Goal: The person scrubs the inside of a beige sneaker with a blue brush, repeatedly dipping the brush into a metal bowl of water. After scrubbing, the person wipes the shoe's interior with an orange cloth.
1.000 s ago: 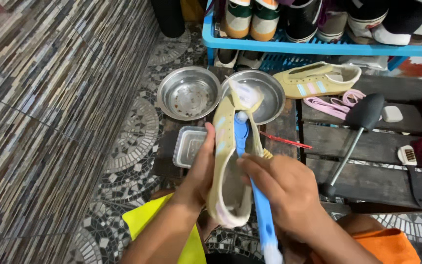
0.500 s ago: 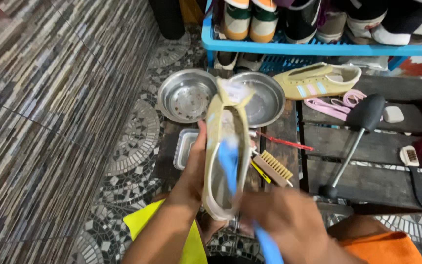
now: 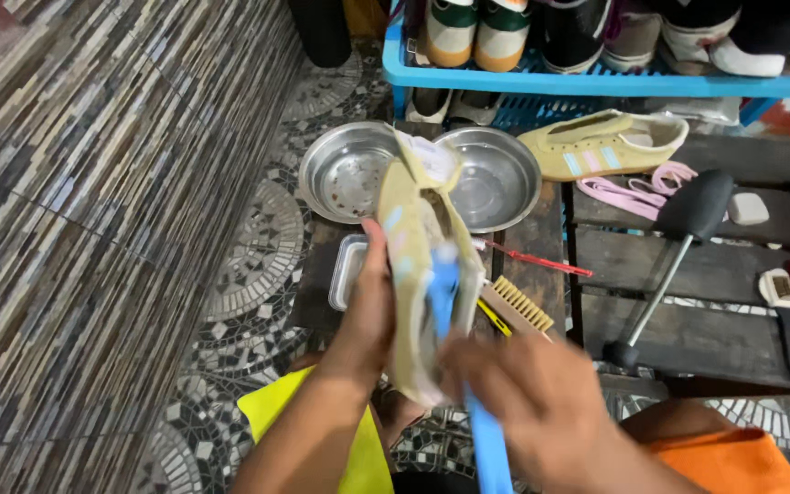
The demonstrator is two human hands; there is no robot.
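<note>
A mosaic tile floor [image 3: 258, 274] runs beside a striped stone wall [image 3: 93, 183], and dark wooden slats [image 3: 688, 265] form the low work surface. On the slats sit two steel bowls [image 3: 496, 178], a second tan shoe [image 3: 605, 146] with pink laces [image 3: 633, 192] beside it, a black shoe tree [image 3: 678, 247], a wooden brush [image 3: 516, 306] and a small clear tray [image 3: 347, 274]; a blue basket [image 3: 596, 82] of shoes stands behind. The left hand [image 3: 368, 311] grips the tan shoe [image 3: 413, 265] from its left side, fingers wrapped around the upper, holding it above the slats with the opening turned up. The right hand [image 3: 541, 412], blurred by motion, is closed around the handle of a blue brush [image 3: 454, 338]. Compared with a second ago, the brush head has drawn back from the toe end toward the middle of the shoe's interior, and the right hand sits lower in view, which reads as one backward scrubbing stroke inside the shoe. The shoe itself has barely shifted.
</note>
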